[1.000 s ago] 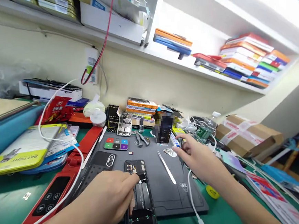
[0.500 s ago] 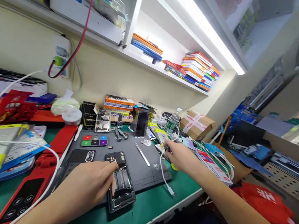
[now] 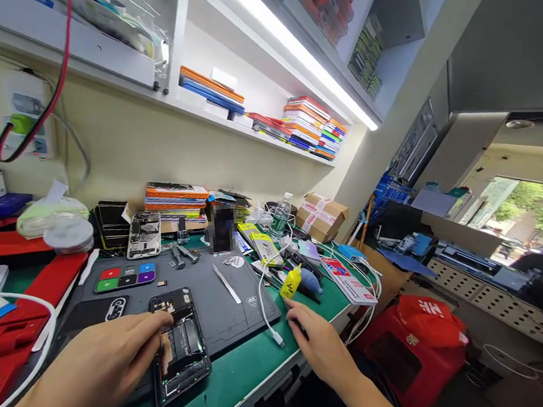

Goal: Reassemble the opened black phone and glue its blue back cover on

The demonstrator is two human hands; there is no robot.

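Note:
An opened smartphone (image 3: 188, 335), its battery and inner parts bare, lies partly over the front edge of the grey work mat (image 3: 234, 325). My left hand (image 3: 109, 351) reaches over its upper left side, fingertips pinched together at the phone's inner parts; what they grip is hidden. My right hand (image 3: 317, 344) is closed at the bench's front edge around a small dark thing, mostly covered by the fingers. Just beyond it is a yellow bottle (image 3: 291, 282) with a pointed tip. White tweezers (image 3: 226, 283) lie on the mat, and a white cable plug (image 3: 277, 339) lies between the hands.
A colored magnetic pad (image 3: 125, 277), a dark phone back cover (image 3: 96, 311) and a metal phone frame (image 3: 143, 234) sit at the left. Behind are stacked boxes (image 3: 177, 201), a water bottle (image 3: 282, 215) and a carton (image 3: 322, 217). White cables trail at right.
My right hand has moved back from among the items by the mat to the bench's front edge, uncovering the yellow bottle. My left hand stays at the phone. The view has turned right.

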